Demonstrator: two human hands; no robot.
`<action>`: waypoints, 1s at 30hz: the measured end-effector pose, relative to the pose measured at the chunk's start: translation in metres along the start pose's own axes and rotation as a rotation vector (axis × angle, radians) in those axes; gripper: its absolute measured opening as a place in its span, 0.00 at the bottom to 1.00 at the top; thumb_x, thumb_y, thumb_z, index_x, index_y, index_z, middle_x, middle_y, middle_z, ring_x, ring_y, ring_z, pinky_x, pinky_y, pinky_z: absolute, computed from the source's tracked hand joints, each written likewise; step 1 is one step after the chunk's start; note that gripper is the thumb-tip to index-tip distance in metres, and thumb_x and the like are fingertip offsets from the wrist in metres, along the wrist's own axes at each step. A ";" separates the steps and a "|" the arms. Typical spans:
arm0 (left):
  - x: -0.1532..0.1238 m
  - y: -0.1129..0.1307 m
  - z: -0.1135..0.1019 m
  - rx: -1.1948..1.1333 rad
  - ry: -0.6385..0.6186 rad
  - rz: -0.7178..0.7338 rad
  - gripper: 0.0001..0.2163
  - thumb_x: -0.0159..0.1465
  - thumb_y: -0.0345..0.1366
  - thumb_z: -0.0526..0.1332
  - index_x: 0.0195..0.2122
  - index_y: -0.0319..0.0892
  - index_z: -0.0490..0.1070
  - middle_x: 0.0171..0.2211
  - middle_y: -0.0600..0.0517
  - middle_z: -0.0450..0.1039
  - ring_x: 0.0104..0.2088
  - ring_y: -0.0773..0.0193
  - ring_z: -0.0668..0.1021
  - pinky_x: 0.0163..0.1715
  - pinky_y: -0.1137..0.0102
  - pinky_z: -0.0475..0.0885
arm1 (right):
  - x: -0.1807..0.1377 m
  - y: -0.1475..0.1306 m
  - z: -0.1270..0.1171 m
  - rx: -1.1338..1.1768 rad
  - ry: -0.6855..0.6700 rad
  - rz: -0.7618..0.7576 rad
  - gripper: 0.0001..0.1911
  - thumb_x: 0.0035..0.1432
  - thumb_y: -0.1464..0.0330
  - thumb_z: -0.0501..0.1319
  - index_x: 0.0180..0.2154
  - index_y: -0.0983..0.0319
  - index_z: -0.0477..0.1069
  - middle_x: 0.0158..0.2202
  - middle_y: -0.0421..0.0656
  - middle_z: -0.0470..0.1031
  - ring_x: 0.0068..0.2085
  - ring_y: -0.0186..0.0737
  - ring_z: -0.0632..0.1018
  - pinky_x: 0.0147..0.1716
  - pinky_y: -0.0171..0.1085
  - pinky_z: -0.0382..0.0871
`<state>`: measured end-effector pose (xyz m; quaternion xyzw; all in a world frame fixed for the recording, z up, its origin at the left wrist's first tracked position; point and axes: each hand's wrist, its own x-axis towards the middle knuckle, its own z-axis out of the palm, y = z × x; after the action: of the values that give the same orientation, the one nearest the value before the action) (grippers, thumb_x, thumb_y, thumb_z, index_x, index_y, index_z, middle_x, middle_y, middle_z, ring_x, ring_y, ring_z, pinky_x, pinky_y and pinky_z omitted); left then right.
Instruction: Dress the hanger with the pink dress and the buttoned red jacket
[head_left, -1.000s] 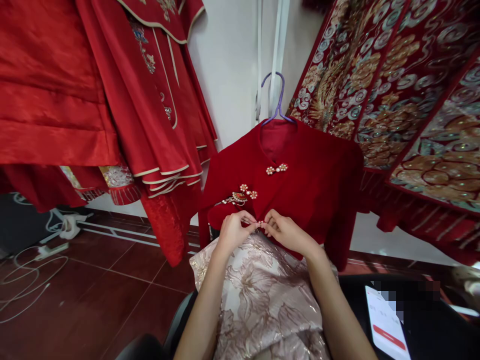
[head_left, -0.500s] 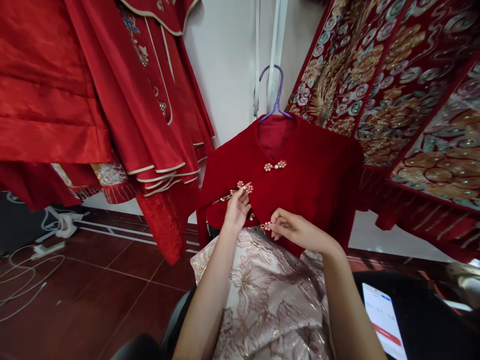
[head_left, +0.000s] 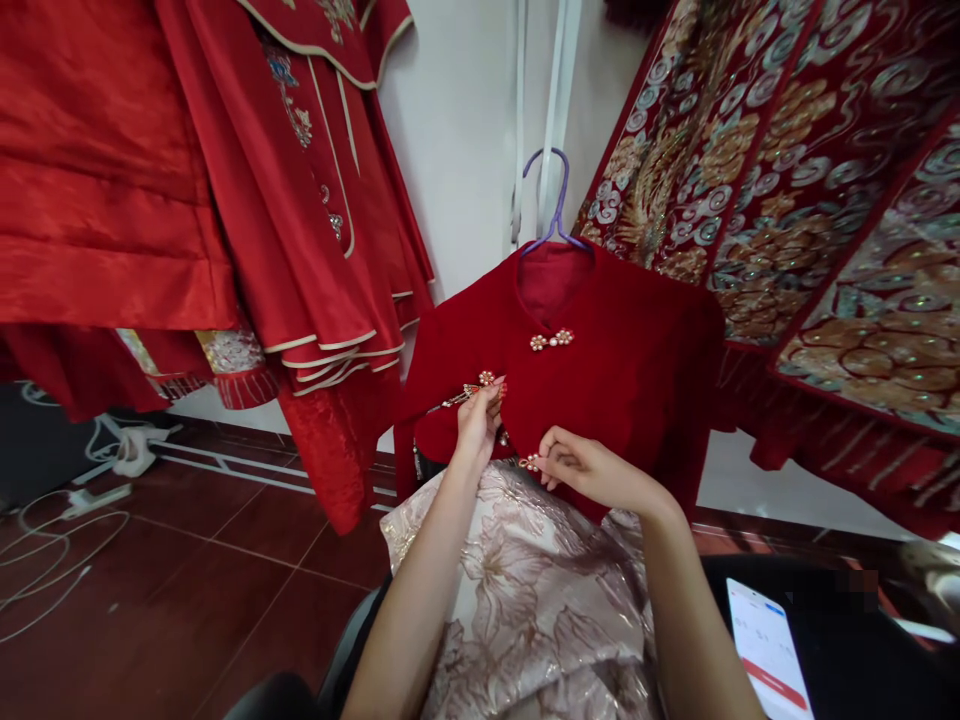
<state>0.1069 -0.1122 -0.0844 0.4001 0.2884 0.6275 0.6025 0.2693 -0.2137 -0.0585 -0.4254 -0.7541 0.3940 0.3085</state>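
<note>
A dark red velvet jacket (head_left: 615,370) hangs on a purple hanger (head_left: 553,205) in front of me, above a pale floral brocade skirt (head_left: 525,600). It has pearl knot buttons: one pair at the collar (head_left: 551,340), one on the chest and one lower down. My left hand (head_left: 478,425) is closed, its fingertips pinching the chest pearl button (head_left: 487,380). My right hand (head_left: 589,468) is closed too, pinching the lower pearl button (head_left: 531,462) at the jacket's front edge.
Bright red satin garments (head_left: 187,200) hang at the left. Embroidered red and gold panels (head_left: 787,180) hang at the right. White cables (head_left: 67,520) lie on the dark red tiled floor. A lit phone (head_left: 765,645) rests on a black surface at lower right.
My left hand let go of the lower button and rose to the chest button. My right hand stayed pinching the lower button.
</note>
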 end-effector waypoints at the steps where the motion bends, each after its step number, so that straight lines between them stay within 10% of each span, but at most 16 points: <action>1: 0.001 0.005 0.003 0.023 -0.035 -0.041 0.20 0.55 0.48 0.63 0.41 0.38 0.76 0.40 0.45 0.80 0.37 0.61 0.80 0.36 0.69 0.73 | -0.002 -0.001 -0.002 -0.010 -0.014 0.011 0.09 0.62 0.60 0.55 0.36 0.60 0.61 0.31 0.41 0.75 0.33 0.37 0.77 0.37 0.39 0.71; 5: 0.010 0.042 0.031 0.304 -0.235 -0.061 0.22 0.58 0.53 0.59 0.37 0.37 0.78 0.37 0.45 0.80 0.32 0.64 0.78 0.31 0.72 0.71 | -0.018 -0.008 -0.017 -0.059 -0.069 0.066 0.11 0.61 0.59 0.57 0.34 0.60 0.63 0.33 0.43 0.76 0.35 0.37 0.76 0.37 0.39 0.70; 13: 0.012 0.098 0.092 1.194 -0.346 0.539 0.04 0.54 0.32 0.65 0.32 0.40 0.76 0.29 0.49 0.76 0.32 0.59 0.77 0.40 0.66 0.69 | -0.073 -0.003 -0.065 -0.067 0.156 0.114 0.12 0.59 0.58 0.58 0.33 0.59 0.64 0.32 0.40 0.70 0.35 0.36 0.73 0.37 0.36 0.68; 17: 0.002 0.102 0.095 1.346 -0.286 0.707 0.04 0.55 0.31 0.65 0.32 0.41 0.75 0.26 0.49 0.74 0.36 0.55 0.75 0.42 0.65 0.68 | -0.099 0.001 -0.085 -0.090 0.342 0.120 0.17 0.56 0.52 0.59 0.32 0.58 0.64 0.31 0.41 0.68 0.35 0.39 0.74 0.38 0.38 0.71; 30: 0.030 0.130 0.102 1.702 -0.752 0.993 0.07 0.56 0.37 0.62 0.33 0.40 0.73 0.31 0.51 0.76 0.34 0.61 0.76 0.51 0.61 0.61 | -0.101 0.011 -0.087 -0.025 0.409 0.070 0.19 0.56 0.52 0.61 0.42 0.59 0.66 0.36 0.46 0.75 0.39 0.42 0.78 0.43 0.42 0.74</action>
<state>0.1262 -0.1088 0.0824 0.9330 0.2320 0.2298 -0.1511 0.3889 -0.2709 -0.0373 -0.5262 -0.6655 0.3005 0.4357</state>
